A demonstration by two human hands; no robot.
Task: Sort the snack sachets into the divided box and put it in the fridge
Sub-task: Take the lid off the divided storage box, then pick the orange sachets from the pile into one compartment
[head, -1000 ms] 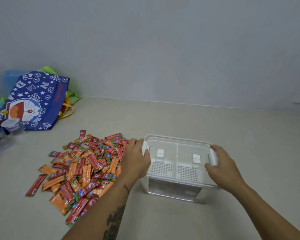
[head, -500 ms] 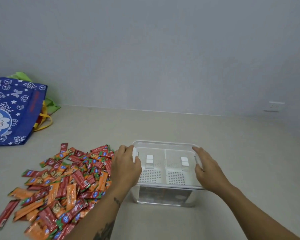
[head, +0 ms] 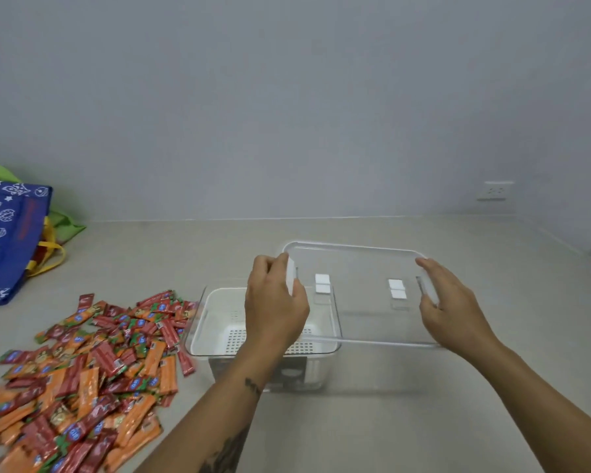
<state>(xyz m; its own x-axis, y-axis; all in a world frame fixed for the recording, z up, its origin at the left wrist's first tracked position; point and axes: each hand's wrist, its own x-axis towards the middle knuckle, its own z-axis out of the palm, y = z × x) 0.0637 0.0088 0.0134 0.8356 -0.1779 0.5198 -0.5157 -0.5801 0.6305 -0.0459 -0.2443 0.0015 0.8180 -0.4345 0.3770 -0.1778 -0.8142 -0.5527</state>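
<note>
Lid (head: 355, 295) is riding clear of box (head: 215, 336), each grip pinching an end latch. Looking stiff, light, slippery.

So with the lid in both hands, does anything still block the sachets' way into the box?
Nothing visible does. The clear plastic lid is held by the left hand and right hand, up and to the right of the clear box with its white perforated insert. The box's left part is open beside the pile of red and orange sachets.
</note>
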